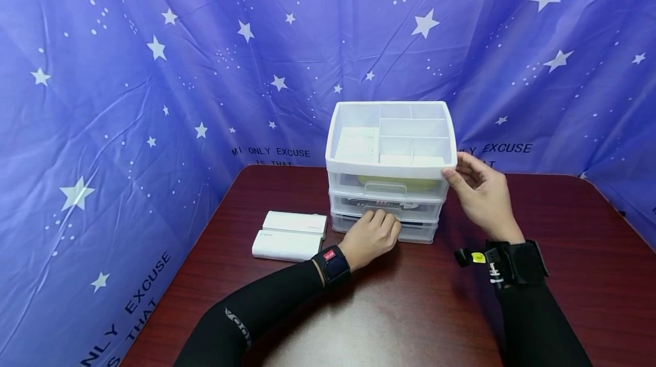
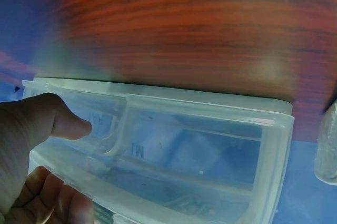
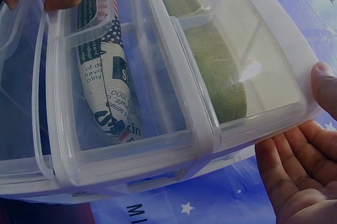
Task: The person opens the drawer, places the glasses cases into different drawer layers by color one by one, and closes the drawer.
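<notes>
A white plastic drawer organizer point(image 1: 333, 162) with three clear drawers stands on the table. At the front of its bottom drawer point(image 1: 417, 233), my left hand point(image 1: 370, 239) pinches the handle area; in the left wrist view the thumb point(image 2: 71, 124) lies on the front and the fingers curl at the edge. My right hand point(image 1: 484, 199) holds the right front corner of the top rim, thumb in front and fingers along the side. The right wrist view shows a yellow-green item point(image 3: 221, 76) in the top drawer and a pouch point(image 3: 108, 84) with printed letters in the middle drawer.
Two white box-like cases point(image 1: 294, 223) lie side by side left of the organizer. The organizer's top is a divided tray point(image 1: 412, 127). A blue curtain point(image 1: 205, 70) with white stars hangs behind the dark red wooden table point(image 1: 410, 310).
</notes>
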A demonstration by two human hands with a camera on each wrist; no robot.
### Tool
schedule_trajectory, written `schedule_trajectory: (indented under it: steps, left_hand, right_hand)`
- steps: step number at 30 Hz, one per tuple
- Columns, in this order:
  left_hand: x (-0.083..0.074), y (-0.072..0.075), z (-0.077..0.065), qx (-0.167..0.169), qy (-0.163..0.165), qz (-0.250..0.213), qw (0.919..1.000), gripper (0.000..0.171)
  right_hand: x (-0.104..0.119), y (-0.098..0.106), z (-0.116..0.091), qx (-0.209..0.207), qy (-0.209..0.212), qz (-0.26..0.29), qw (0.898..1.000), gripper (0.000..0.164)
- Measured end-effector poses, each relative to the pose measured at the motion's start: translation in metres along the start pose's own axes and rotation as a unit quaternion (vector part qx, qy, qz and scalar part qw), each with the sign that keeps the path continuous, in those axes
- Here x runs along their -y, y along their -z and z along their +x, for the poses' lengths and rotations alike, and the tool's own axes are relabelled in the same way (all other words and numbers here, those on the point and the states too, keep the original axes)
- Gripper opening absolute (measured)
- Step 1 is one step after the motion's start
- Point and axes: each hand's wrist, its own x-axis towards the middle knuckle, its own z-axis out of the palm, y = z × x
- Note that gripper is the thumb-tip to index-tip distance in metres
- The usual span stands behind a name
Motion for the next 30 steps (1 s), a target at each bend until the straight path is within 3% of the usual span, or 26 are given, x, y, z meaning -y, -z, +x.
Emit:
schedule_trajectory:
  steps: [13,19,26,30]
  left_hand:
    - [0.001,0.013,-0.001,0.011,-0.019,0.0,0.9998,0.017]
    - [-0.01,0.0,-0.007,0.007,-0.011,-0.015,0.9998,0.035]
    - [-0.002,0.02,-0.005,0.002,-0.015,-0.014,0.9998,0.018]
    - [-0.002,0.023,-0.006,0.006,-0.017,-0.016,0.9997,0.019]
  right_hand:
    - [-0.001,0.0,0.0,-0.003,-0.001,0.002,1.0,0.032]
    - [-0.003,0.0,0.0,-0.004,-0.002,0.01,1.0,0.032]
    - [-0.001,0.0,0.0,0.0,-0.001,0.001,1.0,0.032]
    - [-0.001,0.0,0.0,0.002,-0.001,0.003,1.0,0.032]
